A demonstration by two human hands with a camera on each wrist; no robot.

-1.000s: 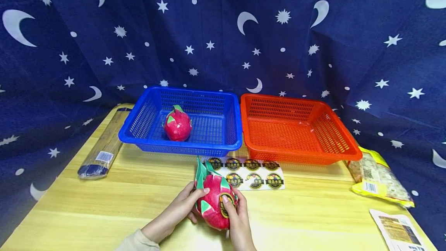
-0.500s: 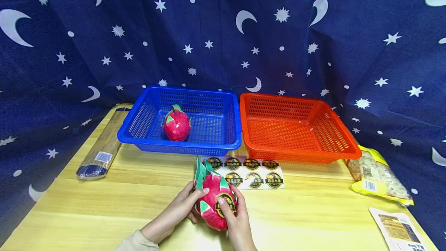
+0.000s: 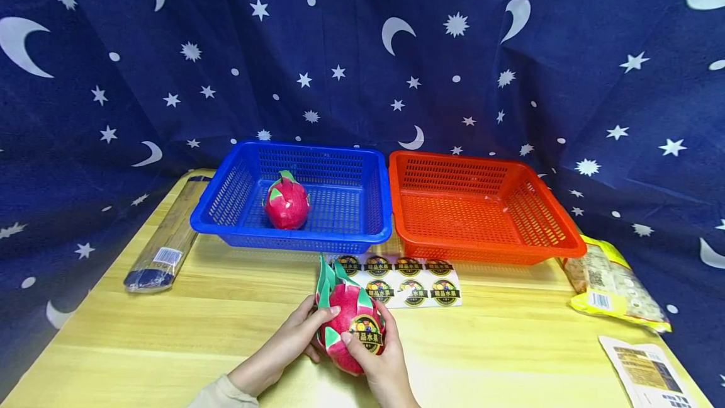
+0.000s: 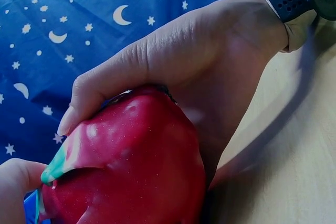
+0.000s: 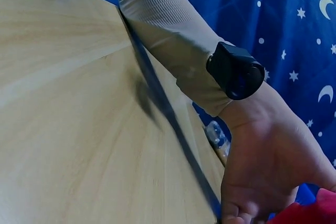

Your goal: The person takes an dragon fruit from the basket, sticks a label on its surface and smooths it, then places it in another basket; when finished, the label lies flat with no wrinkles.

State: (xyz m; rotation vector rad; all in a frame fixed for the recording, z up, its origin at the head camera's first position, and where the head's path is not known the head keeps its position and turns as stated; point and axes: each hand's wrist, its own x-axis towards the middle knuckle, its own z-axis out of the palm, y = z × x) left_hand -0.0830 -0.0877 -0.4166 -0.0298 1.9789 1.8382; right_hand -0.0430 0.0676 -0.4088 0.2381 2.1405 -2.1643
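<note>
Both hands hold a toy dragon fruit [image 3: 344, 300], red with green leaf tips, low over the front middle of the table. My left hand [image 3: 294, 330] grips its left side, thumb on top. From the right, my right hand [image 3: 384, 361] wraps round it, its thumb at the lower left edge of a round black-and-gold sticker [image 3: 368, 332] on the skin. The left wrist view shows the fruit's glossy side [image 4: 136, 156] under the right hand [image 4: 184, 61]. In the right wrist view, the left hand [image 5: 270, 156] appears beside a corner of red fruit [image 5: 310, 212].
A sheet of similar stickers [image 3: 427, 302] lies just behind the fruit. Further back are a blue basket [image 3: 294, 241] holding another dragon fruit [image 3: 287, 204], and a red basket [image 3: 487, 250]. A long wrapped pack [image 3: 170, 238] lies left; a yellow bag [image 3: 617, 288] and white packet [image 3: 648, 373] lie right.
My right thumb has slid left and down across the sticker, uncovering more of it. My left hand and the fruit have stayed nearly in place.
</note>
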